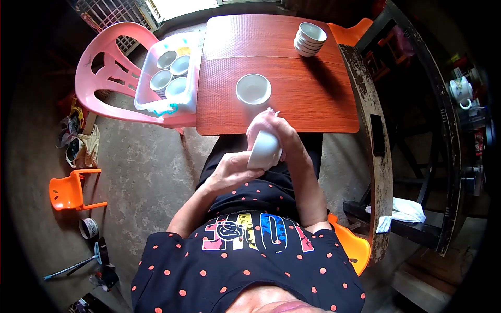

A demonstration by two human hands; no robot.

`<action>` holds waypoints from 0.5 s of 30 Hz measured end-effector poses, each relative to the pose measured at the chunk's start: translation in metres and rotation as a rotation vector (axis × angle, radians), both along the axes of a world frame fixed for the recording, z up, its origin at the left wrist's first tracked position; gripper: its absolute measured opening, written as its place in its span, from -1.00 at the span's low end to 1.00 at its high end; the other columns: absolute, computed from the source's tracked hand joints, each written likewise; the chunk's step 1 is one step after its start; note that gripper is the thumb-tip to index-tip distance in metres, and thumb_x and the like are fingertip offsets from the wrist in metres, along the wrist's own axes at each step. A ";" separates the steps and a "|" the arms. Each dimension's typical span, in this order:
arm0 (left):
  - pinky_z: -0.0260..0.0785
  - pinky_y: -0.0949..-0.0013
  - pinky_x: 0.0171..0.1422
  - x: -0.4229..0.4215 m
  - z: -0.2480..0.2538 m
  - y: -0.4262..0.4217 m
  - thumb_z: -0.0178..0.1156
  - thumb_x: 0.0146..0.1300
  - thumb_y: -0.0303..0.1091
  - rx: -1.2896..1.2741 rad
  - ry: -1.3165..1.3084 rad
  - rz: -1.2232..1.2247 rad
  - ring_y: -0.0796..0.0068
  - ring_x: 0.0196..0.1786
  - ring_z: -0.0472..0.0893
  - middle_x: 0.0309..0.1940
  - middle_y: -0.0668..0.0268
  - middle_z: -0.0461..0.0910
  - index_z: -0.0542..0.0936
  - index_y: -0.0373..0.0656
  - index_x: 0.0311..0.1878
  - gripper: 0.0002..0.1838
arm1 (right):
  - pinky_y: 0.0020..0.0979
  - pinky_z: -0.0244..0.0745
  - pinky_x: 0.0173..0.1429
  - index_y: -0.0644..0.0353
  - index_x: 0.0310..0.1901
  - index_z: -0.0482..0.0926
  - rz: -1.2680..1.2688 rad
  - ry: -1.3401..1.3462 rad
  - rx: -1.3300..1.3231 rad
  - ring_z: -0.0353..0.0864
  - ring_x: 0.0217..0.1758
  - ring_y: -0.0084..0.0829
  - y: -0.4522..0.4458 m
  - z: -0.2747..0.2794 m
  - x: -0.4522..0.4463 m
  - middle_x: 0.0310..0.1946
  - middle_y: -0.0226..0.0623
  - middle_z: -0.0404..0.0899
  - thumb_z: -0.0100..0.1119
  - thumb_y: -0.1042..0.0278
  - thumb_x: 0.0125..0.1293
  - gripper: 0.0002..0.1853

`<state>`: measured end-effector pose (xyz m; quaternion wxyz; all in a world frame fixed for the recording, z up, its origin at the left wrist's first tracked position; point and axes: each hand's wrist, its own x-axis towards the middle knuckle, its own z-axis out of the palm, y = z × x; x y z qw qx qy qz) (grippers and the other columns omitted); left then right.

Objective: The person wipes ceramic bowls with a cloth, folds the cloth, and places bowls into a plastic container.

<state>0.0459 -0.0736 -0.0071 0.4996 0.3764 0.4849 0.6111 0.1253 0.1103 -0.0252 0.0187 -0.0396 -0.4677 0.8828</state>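
A white bowl (pixel 265 150) is tilted on its side in front of my lap, near the table's front edge. My left hand (pixel 232 169) is closed on the bowl's lower left side, fingers curled around it. My right hand (pixel 282 130) is closed on a pale pink cloth (pixel 259 124), which is pressed against the bowl's upper side; part of the cloth is hidden by my fingers. Just beyond, another white bowl (pixel 253 89) stands upright on the table. Farther off at the right is a stack of several white bowls (pixel 311 39).
The red-brown wooden table (pixel 224 112) spans the front. To its left, a clear plastic bin (pixel 148 73) with several stacked bowls rests on a pink chair (pixel 86 73). A worn wooden frame (pixel 383 193) runs along the right. An orange stool (pixel 67 192) lies tipped on the floor.
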 end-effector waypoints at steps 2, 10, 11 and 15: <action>0.43 0.45 0.02 0.000 -0.011 0.005 0.24 0.23 -0.52 0.089 0.249 0.070 0.59 -0.12 0.56 -0.20 0.28 0.64 0.57 -0.35 -0.01 -0.74 | -0.28 0.59 -0.14 0.31 0.03 0.44 -0.283 0.096 -0.530 0.62 -0.21 -0.33 -0.025 -0.014 -0.008 -0.19 -0.17 0.57 -0.33 0.08 0.50 -0.54; 0.40 0.27 0.23 -0.014 -0.002 0.004 0.29 0.18 -0.37 -0.051 -0.606 -0.007 0.33 0.03 0.61 -0.02 0.12 0.59 0.50 -0.43 0.08 -0.55 | -0.38 0.44 0.14 0.36 -0.08 0.59 -0.239 0.110 0.562 0.58 -0.02 -0.44 -0.029 0.030 0.009 -0.15 -0.20 0.61 -0.14 0.20 0.45 -0.62; 0.40 0.27 0.22 -0.013 -0.002 0.003 0.29 0.18 -0.37 -0.023 -0.598 0.026 0.33 0.02 0.61 -0.03 0.12 0.59 0.50 -0.43 0.08 -0.55 | -0.36 0.45 0.12 0.33 -0.12 0.61 -0.276 0.135 0.505 0.59 -0.03 -0.44 -0.028 0.028 0.007 -0.15 -0.20 0.62 -0.15 0.22 0.45 -0.62; 0.41 0.29 0.21 -0.003 -0.019 0.012 0.25 0.20 -0.54 0.152 -0.170 0.149 0.34 0.06 0.59 -0.03 0.19 0.59 0.57 -0.35 0.00 -0.72 | -0.40 0.55 -0.16 0.31 -0.02 0.51 -0.636 -0.023 -0.425 0.60 -0.27 -0.41 -0.054 0.004 -0.008 -0.22 -0.21 0.61 -0.28 0.10 0.47 -0.55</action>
